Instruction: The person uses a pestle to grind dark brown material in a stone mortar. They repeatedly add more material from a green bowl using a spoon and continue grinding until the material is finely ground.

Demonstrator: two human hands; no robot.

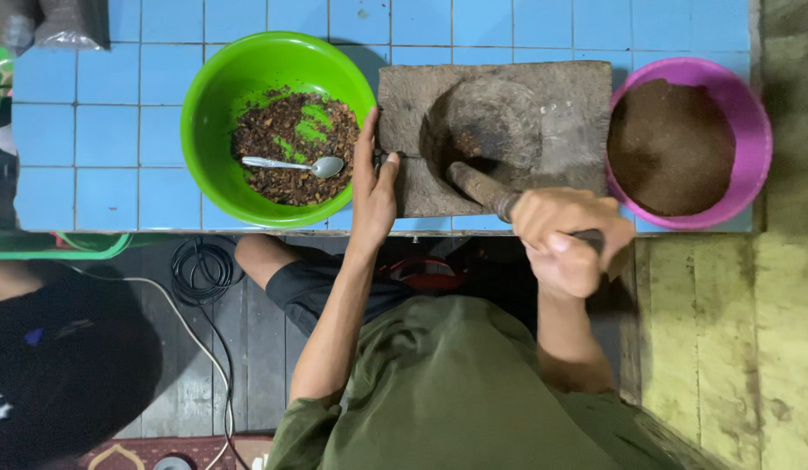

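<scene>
Blue-tiled counter [108, 130] seen from above. Stone mortar [495, 130] is sitting between the hands: right hand [565, 239] is clenching the pestle [478, 184] (tip in the hollow), left hand [373, 187] is lying open against the mortar's left edge, beside the green bowl [278, 61].

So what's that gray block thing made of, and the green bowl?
The gray block looks like rough stone: dull, pitted, uneven at its edges, with a hollow worn into it. The pestle in the right hand looks like dark stone or wood; hard to tell. The green bowl seems plastic: bright, smooth, slightly shiny.
</scene>
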